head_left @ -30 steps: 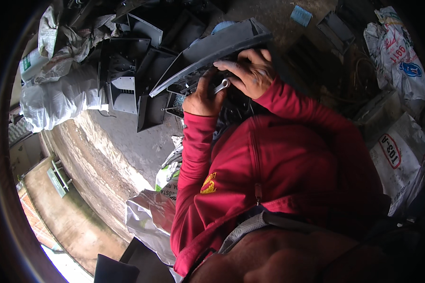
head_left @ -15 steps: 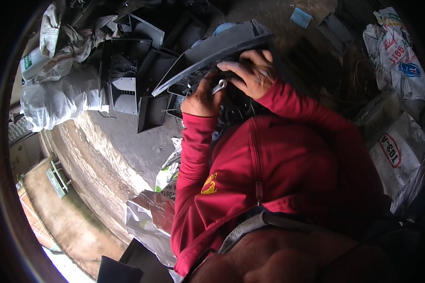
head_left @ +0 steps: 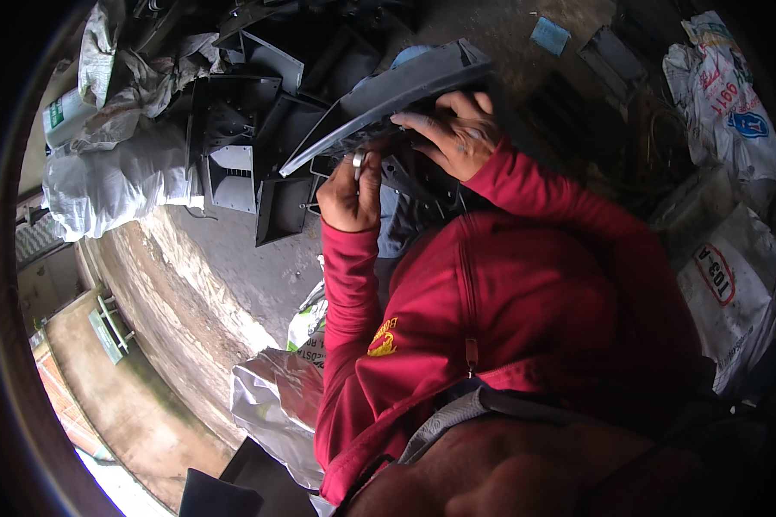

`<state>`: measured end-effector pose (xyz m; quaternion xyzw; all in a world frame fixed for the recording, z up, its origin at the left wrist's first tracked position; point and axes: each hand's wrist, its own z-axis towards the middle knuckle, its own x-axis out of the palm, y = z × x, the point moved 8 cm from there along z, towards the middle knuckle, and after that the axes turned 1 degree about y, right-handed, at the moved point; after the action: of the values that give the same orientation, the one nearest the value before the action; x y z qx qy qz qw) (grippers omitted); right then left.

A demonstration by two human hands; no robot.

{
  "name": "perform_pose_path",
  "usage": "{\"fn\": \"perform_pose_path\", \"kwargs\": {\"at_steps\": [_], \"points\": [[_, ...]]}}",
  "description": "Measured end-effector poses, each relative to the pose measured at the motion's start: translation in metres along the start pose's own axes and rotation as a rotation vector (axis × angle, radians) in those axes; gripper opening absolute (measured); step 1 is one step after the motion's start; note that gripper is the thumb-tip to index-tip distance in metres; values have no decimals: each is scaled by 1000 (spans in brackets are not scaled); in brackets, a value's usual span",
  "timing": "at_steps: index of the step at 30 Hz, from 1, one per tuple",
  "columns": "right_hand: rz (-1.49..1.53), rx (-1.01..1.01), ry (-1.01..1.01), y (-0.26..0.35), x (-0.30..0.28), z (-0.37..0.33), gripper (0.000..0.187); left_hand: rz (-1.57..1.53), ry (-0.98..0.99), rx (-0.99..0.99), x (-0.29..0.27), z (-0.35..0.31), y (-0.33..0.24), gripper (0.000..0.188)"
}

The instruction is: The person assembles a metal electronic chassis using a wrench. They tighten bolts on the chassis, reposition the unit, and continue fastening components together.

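My left hand (head_left: 348, 198) is closed round a wrench (head_left: 359, 160), whose shiny ring end stands up from between thumb and fingers. Just above it tilts a dark grey tray-shaped metal housing (head_left: 388, 96), its long pale rim running from lower left to upper right. My right hand (head_left: 464, 138) grips the near side of this housing, thumb and index finger apart and the other fingers bent against it. Shadow hides what lies under the housing between my hands. More dark metal parts (head_left: 405, 183) show below, near my lap.
Several dark box-shaped housings (head_left: 284, 209) are piled to the left. White plastic wrapping (head_left: 116, 185) lies beyond them. Printed sacks (head_left: 720, 112) stand on the right, and a blue piece (head_left: 550, 35) lies on the floor at the far right. A silvery bag (head_left: 272, 392) is by my left elbow.
My left hand has drawn left and slightly down with the wrench, away from my right hand. The wrench has turned in the grip. The right hand and the housing have hardly moved.
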<state>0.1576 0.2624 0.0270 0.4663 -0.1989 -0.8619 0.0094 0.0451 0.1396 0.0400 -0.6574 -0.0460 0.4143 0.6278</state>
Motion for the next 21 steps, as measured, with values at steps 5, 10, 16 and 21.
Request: {"fn": "perform_pose_path", "kwargs": {"at_steps": [5,10,16,21], "points": [[-53,-39,-36,3,6,-4,66,387,-63,343,-29,-3,-42,16],[-105,-27,-26,9,5,2,65,29,-374,392,-46,-9,-48,38],[-61,-46,25,3,12,2,53,-708,-296,-304,32,-61,48,40],[6,-70,8,3,6,4,46,-348,142,-131,71,-84,57,11]]}}
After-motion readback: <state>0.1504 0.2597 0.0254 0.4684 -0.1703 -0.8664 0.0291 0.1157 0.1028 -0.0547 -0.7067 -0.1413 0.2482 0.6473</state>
